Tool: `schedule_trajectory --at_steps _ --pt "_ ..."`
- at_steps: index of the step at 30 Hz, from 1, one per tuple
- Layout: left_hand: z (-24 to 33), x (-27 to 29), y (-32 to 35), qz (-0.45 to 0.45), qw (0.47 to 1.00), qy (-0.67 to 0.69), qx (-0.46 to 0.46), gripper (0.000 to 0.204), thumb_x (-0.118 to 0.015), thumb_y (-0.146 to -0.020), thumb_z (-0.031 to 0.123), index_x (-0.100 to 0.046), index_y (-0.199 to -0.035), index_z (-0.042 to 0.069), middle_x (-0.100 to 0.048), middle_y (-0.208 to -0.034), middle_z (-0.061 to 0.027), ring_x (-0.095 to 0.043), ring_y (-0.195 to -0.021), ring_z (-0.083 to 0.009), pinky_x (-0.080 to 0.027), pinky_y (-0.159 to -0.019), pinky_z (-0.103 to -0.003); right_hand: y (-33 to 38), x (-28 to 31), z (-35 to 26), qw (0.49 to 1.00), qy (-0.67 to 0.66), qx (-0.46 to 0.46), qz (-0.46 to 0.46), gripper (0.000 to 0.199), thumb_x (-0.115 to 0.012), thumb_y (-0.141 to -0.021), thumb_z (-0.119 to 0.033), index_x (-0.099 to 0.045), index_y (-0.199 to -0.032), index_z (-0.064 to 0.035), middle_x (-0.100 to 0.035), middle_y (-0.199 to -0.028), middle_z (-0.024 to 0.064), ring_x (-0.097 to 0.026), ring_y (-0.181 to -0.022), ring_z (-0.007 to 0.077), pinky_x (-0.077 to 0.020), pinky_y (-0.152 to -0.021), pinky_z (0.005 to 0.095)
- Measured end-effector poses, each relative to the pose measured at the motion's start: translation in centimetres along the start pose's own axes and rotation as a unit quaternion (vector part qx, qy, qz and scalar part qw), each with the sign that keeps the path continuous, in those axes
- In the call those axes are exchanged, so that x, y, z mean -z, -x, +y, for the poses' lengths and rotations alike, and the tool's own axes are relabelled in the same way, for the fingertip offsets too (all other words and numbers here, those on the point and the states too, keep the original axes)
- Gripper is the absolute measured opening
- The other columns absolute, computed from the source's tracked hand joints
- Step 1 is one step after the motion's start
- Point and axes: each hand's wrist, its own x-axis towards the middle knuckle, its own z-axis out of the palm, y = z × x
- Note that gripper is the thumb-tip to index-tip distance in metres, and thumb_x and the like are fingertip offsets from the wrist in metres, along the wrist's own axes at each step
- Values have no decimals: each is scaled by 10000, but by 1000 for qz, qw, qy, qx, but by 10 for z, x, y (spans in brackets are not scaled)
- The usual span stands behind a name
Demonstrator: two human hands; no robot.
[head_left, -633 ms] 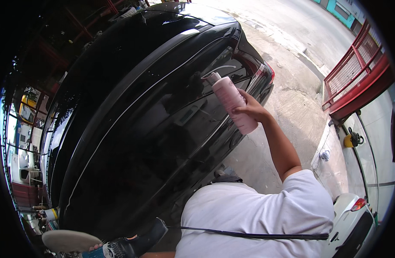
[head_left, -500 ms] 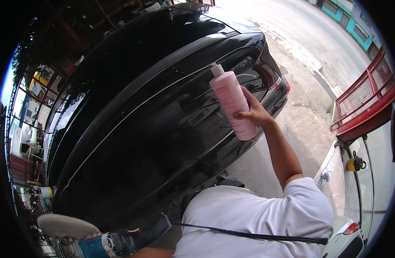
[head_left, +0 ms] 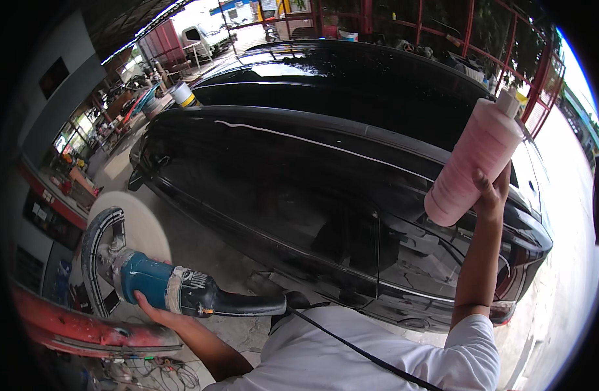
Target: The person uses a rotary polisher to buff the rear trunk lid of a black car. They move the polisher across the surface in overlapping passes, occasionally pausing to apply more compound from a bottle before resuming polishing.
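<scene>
My right hand [head_left: 494, 194] is raised at the right, wrapped round a large pink squeeze bottle [head_left: 470, 163] with a pale nozzle cap. The bottle leans with its nozzle up, in front of the black car [head_left: 280, 195]. A thin, pale line of compound [head_left: 335, 144] runs along the car's side panel. At the lower left, my left hand [head_left: 159, 313] grips a blue-and-black polisher [head_left: 145, 280] from below; some of its fingers are hidden behind the body. The polisher's round, off-white pad [head_left: 145, 228] faces away, apart from the car.
A black power cord [head_left: 351, 348] trails from the polisher across my white shirt. Below the polisher lies a red bumper-like panel [head_left: 110, 333] beside tangled wires [head_left: 156, 375]. Beyond the car's left end stands a yellow-banded container [head_left: 182, 96]. Red metal framing [head_left: 470, 29] lines the back.
The view has swung left along the car. The polisher and my left hand have come fully into sight, and the bottle now appears farther right. Both hands keep their holds.
</scene>
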Motion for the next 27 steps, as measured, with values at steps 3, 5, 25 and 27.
schedule_trajectory --at_steps 3,5,25,27 --pt "16 28 -7 66 997 -19 -36 791 -570 -997 573 -483 -1487 -42 -618 -1340 -242 -671 -1163 -414 -586 -959 -514 -19 -82 32 997 -32 -12 -73 1019 -942 -772 -307 -356 -1542 9 -603 -1322 158 -629 -1196 247 -509 -1052 405" --pt "17 41 -18 87 993 -24 -70 777 -568 -1001 564 -482 -1492 -32 -618 -1343 -236 -668 -1165 -414 -587 -959 -513 -37 -133 40 994 -40 -2 -106 1008 -948 -760 -290 -368 -1533 -4 -604 -1309 134 -614 -1197 226 -483 -1069 396" --pt "-86 205 -275 161 975 -1 150 854 -690 -880 640 -523 -1414 -5 -634 -1220 -195 -657 -1074 -359 -559 -914 -494 -257 -719 304 974 215 -16 -67 990 -970 -677 -322 -405 -1435 -28 -648 -1251 244 -652 -1181 407 -524 -1037 481" --pt "-91 213 -295 191 968 2 161 847 -712 -856 638 -540 -1385 -2 -631 -1174 -181 -651 -1023 -344 -555 -882 -474 -258 -752 330 975 216 4 -52 968 -969 -672 -315 -417 -1410 -19 -645 -1214 240 -653 -1158 408 -528 -1018 489"
